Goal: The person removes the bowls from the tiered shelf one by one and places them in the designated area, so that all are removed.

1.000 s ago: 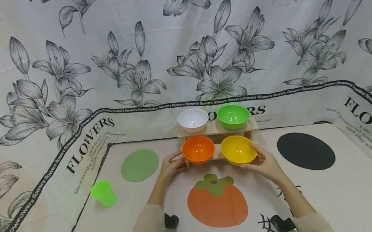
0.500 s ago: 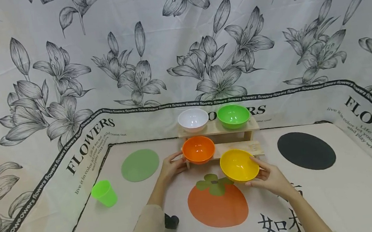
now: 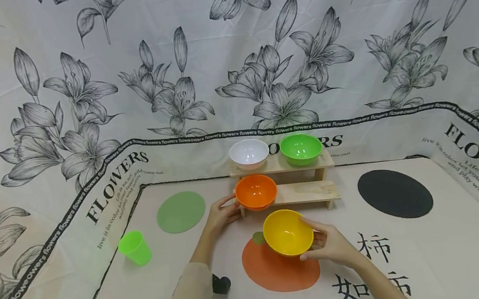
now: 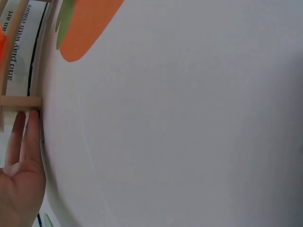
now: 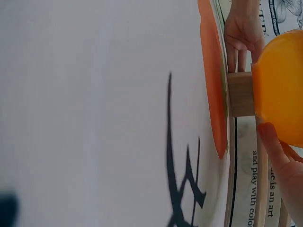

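Yellow bowl (image 3: 288, 232), pinched at one side by right hand (image 3: 333, 245), could tip if grip slips; left hand (image 3: 222, 214), fingers straight, touches wooden stand (image 3: 308, 192) at left edge.

Both forearms reach up from the bottom of the head view, slanting inward. A beige sleeve (image 3: 187, 298) covers much of the left forearm (image 3: 201, 252); the right forearm (image 3: 378, 276) shows mostly bare. The left hand (image 3: 221, 213) extends two nearly straight fingers (image 4: 31, 137). The right hand (image 3: 334, 247) grips, its thumb (image 3: 311, 255) below the fingers.
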{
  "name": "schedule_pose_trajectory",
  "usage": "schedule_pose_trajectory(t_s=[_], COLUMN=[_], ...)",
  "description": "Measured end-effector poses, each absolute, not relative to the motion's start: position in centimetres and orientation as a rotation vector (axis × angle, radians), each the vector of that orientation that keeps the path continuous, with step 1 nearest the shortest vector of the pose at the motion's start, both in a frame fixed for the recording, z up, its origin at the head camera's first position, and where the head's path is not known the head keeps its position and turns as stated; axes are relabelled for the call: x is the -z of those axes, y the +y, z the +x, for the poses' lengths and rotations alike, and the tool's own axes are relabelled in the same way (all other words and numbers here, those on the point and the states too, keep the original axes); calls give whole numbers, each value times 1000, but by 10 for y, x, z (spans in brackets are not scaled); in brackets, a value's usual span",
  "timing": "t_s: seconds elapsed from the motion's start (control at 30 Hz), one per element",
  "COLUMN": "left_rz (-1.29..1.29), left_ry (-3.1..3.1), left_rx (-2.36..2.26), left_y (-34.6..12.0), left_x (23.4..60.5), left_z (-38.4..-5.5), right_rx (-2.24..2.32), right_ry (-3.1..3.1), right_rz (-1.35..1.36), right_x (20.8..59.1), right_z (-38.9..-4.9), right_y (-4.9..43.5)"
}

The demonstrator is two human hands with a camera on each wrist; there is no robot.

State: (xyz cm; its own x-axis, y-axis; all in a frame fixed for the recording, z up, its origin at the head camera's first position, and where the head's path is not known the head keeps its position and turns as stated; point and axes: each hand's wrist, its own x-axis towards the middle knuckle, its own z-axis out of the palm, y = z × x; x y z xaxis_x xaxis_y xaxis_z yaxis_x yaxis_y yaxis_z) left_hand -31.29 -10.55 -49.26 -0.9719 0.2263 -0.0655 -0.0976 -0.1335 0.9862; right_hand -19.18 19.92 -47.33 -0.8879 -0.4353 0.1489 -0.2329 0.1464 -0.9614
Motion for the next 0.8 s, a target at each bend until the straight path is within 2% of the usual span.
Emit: schedule_pose_trajectory(t_s=[0.17, 0.8], left_rz=[121, 164], left_ry=[1951, 1951], left_rx=[-2221, -2206], left_y=[-104, -106], left_x=[505, 510], left_z=[-321, -324], right_rx=[1816, 1861], right_ry=[2197, 1969], right_rz=[-748, -846], right_x=[478, 489], right_z=[-198, -207], right_y=[180, 132])
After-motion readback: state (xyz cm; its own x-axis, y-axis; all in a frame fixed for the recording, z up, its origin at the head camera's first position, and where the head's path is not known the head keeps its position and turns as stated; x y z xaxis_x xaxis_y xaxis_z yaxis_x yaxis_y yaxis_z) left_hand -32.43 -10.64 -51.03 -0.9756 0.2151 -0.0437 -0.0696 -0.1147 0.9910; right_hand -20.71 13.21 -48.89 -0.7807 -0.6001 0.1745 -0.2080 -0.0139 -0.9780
